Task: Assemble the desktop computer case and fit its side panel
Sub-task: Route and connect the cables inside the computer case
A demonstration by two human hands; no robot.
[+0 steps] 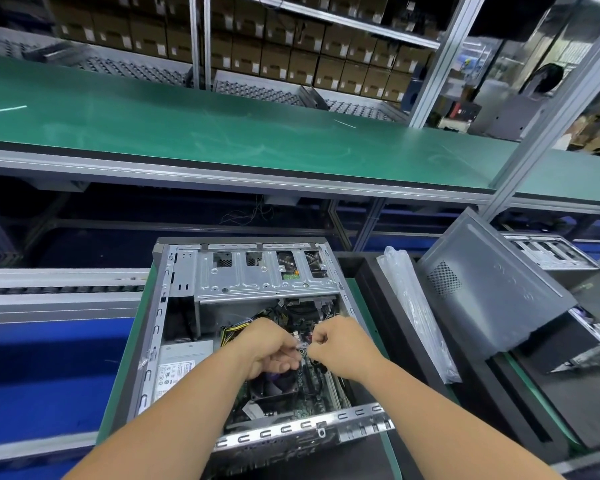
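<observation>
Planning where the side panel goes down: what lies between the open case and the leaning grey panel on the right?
In the head view, a clear plastic bag lies between the case and the panel.

the scene was evenly and brightly lit from overhead, with soft glare streaks on the green bench top [222, 133]. shadows were faint, deepest under the bench. wide-angle distortion bent the aluminium posts [548, 112] and shelf edges toward the corners. the stacked cartons [291, 60] at the back looked soft, and fine detail was smeared.
</observation>
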